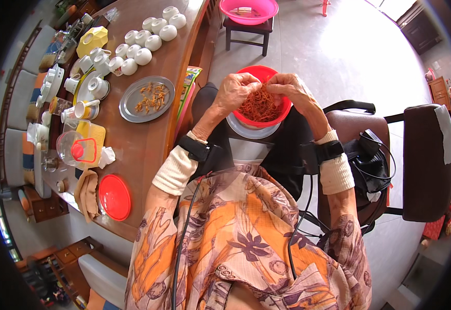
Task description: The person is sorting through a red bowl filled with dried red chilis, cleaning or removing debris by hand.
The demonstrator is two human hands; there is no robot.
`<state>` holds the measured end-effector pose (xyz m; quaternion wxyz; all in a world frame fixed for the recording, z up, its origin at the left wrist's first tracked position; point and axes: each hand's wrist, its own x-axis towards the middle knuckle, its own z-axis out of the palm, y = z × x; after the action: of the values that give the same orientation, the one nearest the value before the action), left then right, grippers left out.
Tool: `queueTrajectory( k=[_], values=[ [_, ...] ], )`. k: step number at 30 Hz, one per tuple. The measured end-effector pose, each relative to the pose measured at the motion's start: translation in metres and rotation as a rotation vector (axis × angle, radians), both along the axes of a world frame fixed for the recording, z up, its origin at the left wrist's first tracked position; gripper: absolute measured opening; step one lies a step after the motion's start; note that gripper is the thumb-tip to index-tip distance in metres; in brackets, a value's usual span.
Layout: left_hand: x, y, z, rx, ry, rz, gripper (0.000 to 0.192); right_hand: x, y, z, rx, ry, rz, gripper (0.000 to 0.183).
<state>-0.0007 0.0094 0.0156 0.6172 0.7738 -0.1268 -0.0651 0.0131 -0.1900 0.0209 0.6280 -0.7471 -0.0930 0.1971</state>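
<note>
A red plastic bowl (pixel 285 115) full of thin, dried orange-red strands (pixel 262 106) is between my knees, above a pale round lid or plate (pixel 253 131). Over the bowl's far half, my left hand (pixel 236 91) and my right hand (pixel 290 90) come together. Thumb and forefinger of each are pinched on a small dried strand, mostly hidden by the fingertips. To the left, a round metal plate (pixel 126 101) on the wooden table carries a loose spread of short orange-brown dried pieces (pixel 152 97).
The wooden table (pixel 140 155) holds upturned white cups (pixel 143 56), mugs (pixel 98 87), a clear plastic jar (pixel 70 147), a red lid (pixel 115 197) and a brown cloth (pixel 87 193). Ahead, a pink basin (pixel 248 11) stands on a stool (pixel 247 33). A brown chair (pixel 365 120) with a black bag (pixel 365 162) is at right.
</note>
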Motion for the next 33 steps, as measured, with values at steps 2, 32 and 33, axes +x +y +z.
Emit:
queueTrajectory(
  k=[2,32,33],
  values=[
    [-0.001,0.004,0.004,-0.016,0.078,0.008,0.017,0.002,0.0,-0.005,0.05,0.033,0.042,0.017],
    [0.003,0.021,-0.006,-0.409,0.303,0.19,0.014,-0.009,-0.012,-0.016,0.247,0.098,-0.129,0.014],
    [0.003,0.02,-0.004,-0.418,0.315,0.182,0.014,-0.01,-0.011,-0.015,0.248,0.099,-0.13,0.014]
  ],
)
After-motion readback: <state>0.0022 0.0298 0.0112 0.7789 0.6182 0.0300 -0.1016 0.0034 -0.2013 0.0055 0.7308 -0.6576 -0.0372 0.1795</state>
